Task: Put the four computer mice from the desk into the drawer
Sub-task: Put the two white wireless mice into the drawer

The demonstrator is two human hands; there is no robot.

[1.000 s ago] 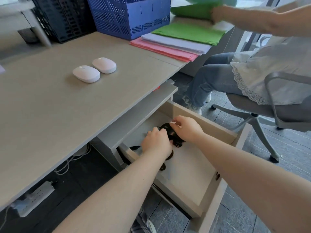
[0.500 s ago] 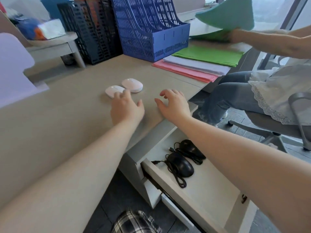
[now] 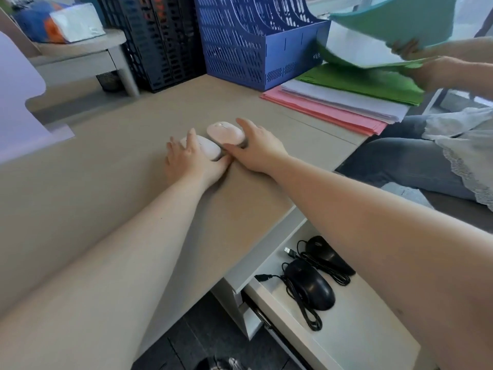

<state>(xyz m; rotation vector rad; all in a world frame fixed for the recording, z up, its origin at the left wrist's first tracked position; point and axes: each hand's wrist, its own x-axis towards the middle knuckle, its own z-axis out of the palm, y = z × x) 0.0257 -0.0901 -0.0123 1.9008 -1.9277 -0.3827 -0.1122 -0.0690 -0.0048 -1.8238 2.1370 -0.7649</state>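
Note:
Two pale pink wireless mice lie side by side on the beige desk (image 3: 106, 188). My left hand (image 3: 190, 161) curls around the nearer mouse (image 3: 209, 149), fingers over its left side, thumb under its right. My right hand (image 3: 257, 148) grips the farther mouse (image 3: 224, 133) from the right, thumb along its near edge. Both mice still rest on the desk. Two black wired mice (image 3: 310, 288) (image 3: 324, 252) lie with coiled cables in the open drawer (image 3: 354, 340) at lower right; my right forearm hides part of one.
A blue file rack (image 3: 256, 46) and a black one (image 3: 162, 41) stand at the desk's back. Pink, white and green paper stacks (image 3: 341, 102) lie at right. A seated person (image 3: 437, 161) at right handles green folders. A small side table (image 3: 80, 54) stands at left.
Both hands have moved forward across the desk from short of the pink mice and closed around them, left on the nearer, right on the farther. A second ago they were in the drawer.

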